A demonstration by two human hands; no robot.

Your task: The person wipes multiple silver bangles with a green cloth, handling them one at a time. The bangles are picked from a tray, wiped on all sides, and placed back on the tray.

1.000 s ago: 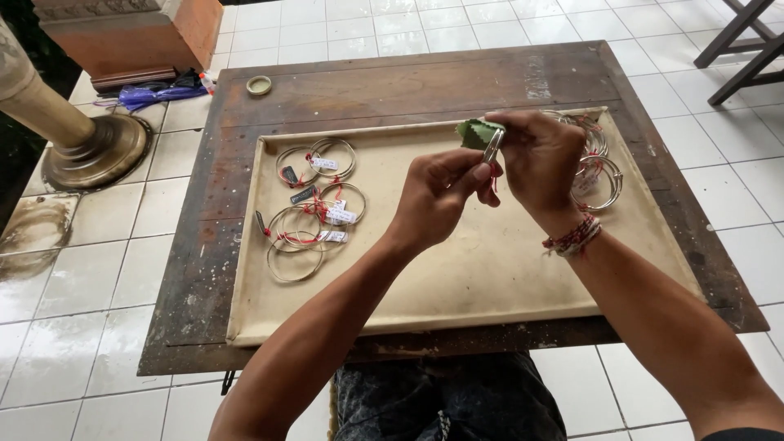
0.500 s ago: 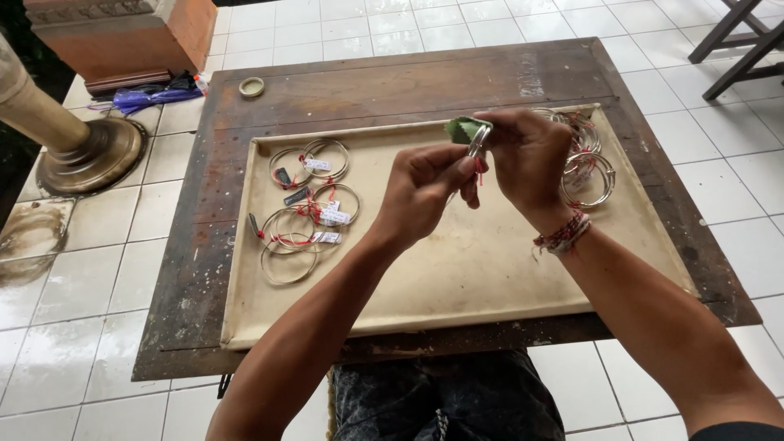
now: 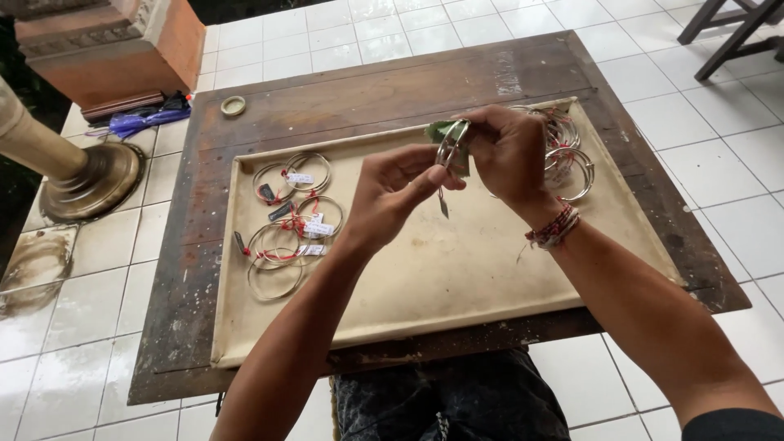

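Note:
Over the middle of a beige tray (image 3: 457, 286), both my hands hold one silver bangle (image 3: 451, 147). My right hand (image 3: 510, 155) grips its far side together with a small green pad (image 3: 439, 131). My left hand (image 3: 392, 192) pinches the bangle's near edge between thumb and fingers. A thin tag or string dangles from the bangle. A pile of silver bangles with red strings and white tags (image 3: 287, 214) lies on the tray's left part. More bangles (image 3: 567, 155) lie at the tray's right, behind my right hand.
The tray sits on a worn dark wooden table (image 3: 343, 98) on a white tiled floor. A small round lid (image 3: 233, 105) lies on the table's far left. A brass-coloured stand base (image 3: 86, 180) and a blue bundle (image 3: 143, 122) are on the floor left. Chair legs (image 3: 727, 33) stand far right.
Both hands stay together on the bangle; the view has shifted slightly. The left thumb and fingers have moved a little along the bangle's edge.

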